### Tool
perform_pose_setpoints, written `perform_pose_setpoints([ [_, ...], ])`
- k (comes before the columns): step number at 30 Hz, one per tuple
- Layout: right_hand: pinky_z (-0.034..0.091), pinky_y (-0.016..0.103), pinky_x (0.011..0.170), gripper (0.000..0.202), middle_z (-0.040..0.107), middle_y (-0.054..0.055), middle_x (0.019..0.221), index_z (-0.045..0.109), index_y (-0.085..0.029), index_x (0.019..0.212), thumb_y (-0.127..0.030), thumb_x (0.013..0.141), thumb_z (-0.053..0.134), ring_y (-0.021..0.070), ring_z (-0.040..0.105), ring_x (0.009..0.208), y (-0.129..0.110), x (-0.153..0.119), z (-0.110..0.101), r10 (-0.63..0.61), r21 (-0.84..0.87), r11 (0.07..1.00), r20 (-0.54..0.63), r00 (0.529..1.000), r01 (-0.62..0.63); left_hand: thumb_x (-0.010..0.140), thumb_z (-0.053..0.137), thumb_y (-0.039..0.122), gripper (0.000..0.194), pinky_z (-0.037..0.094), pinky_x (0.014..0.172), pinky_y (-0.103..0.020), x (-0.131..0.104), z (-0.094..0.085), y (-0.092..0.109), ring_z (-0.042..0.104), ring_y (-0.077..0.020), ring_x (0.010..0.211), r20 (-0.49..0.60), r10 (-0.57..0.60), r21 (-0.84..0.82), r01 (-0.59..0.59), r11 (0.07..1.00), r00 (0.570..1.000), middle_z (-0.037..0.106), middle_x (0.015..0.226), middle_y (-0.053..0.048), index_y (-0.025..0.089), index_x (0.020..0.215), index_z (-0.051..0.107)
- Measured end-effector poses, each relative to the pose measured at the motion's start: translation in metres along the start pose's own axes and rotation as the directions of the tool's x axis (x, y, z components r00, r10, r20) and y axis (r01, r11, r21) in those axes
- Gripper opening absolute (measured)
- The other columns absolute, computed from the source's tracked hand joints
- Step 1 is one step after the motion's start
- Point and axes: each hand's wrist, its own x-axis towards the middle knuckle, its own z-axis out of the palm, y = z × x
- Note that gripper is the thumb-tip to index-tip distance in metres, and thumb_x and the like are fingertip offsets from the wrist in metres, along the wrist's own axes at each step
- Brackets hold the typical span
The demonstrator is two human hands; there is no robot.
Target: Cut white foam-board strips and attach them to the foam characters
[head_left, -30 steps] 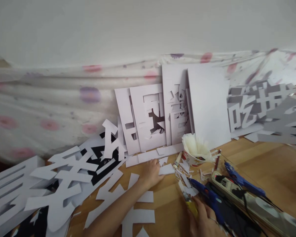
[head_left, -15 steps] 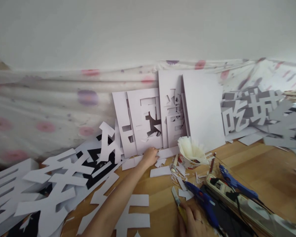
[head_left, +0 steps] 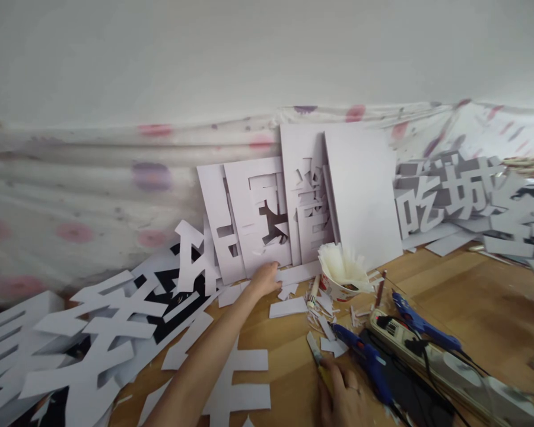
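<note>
A cut-out foam board (head_left: 258,219), leaning against the draped cloth (head_left: 115,178) at the back of the counter (head_left: 449,296), is being reached for by the left hand (head_left: 264,277); its fingers are being laid at the board's lower edge, loosely curled, with nothing clearly gripped yet. The right hand (head_left: 345,397), well in front of the board, is being closed around a yellow-handled utility knife (head_left: 317,356), just beside a blue glue gun (head_left: 367,362). Judging by this, a board is being picked out; a firmer pinch on its edge would be called for before it could be drawn clear of the paper cup (head_left: 340,279) beside it.
</note>
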Motion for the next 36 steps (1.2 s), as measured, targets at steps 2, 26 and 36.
perform_pose_setpoints([
  [2,0.053,0.037,0.078,0.035,0.065,0.015,0.113,0.063,-0.019,0.123,-0.02,0.094,0.042,0.0263,0.068,0.093,0.0,0.0,0.0,0.01,-0.005,1.0,0.009,1.0,-0.01,0.093,0.061,0.036,0.037,0.053,0.089,-0.046,-0.002,-0.002,0.001,0.062,-0.0239,0.106,-0.011,0.003,-0.003,-0.003,1.0,1.0,0.06,0.124,-0.01,0.017,0.125,0.056],
  [26,0.052,0.035,0.083,0.035,0.064,0.012,0.114,0.061,-0.023,0.122,-0.017,0.093,0.042,0.0248,0.067,0.096,-0.007,0.001,-0.004,-0.022,-0.023,1.0,-0.043,0.999,0.021,0.082,0.07,0.04,0.071,0.053,0.085,-0.039,-0.025,-0.003,0.035,0.065,-0.0261,0.099,0.108,0.149,0.053,-0.156,0.986,0.983,0.065,0.116,-0.013,0.015,0.14,0.037],
  [36,0.053,0.04,0.08,0.037,0.067,0.015,0.106,0.058,-0.019,0.125,-0.032,0.093,0.045,0.0291,0.068,0.093,0.006,0.002,0.0,-0.042,-0.067,0.997,-0.094,0.995,0.035,0.084,0.065,0.041,0.04,0.046,0.097,-0.035,-0.044,0.011,0.043,0.061,-0.027,0.109,0.055,0.228,0.03,-0.23,0.973,0.972,0.067,0.115,-0.011,0.018,0.116,0.057],
])
